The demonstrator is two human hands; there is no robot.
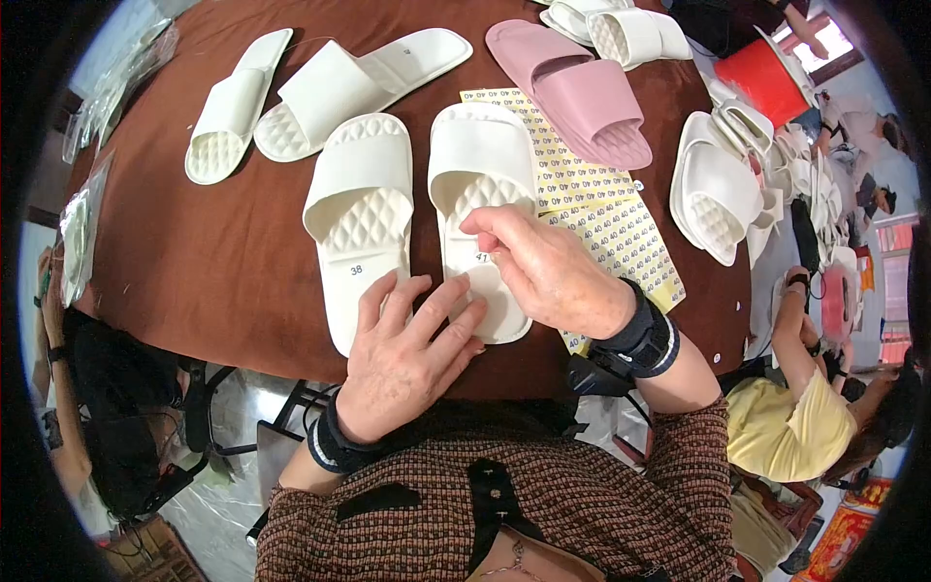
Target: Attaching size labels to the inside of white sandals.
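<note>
Two white slide slippers lie side by side in front of me, the left slipper (361,173) and the right slipper (477,150), toes pointing away. Each has a bubbled footbed and a small printed mark on the insole. My left hand (402,349) rests with spread fingers across the heel parts of both. Over the right slipper's insole, my right hand (558,267) is closed, thumb and bent index finger at the edge of its printed mark. Whether anything is pinched there is hidden. Partly under that slipper and my right hand lie yellow sticker sheets (616,242).
Pink slippers (592,107) lie on the sheets. More white slippers (335,97) lie far left, with others (718,189) heaped at right on the brown tablecloth (194,262). Clear plastic bags (87,233) edge the left side. A red container (761,82) and co-workers (790,417) are nearby.
</note>
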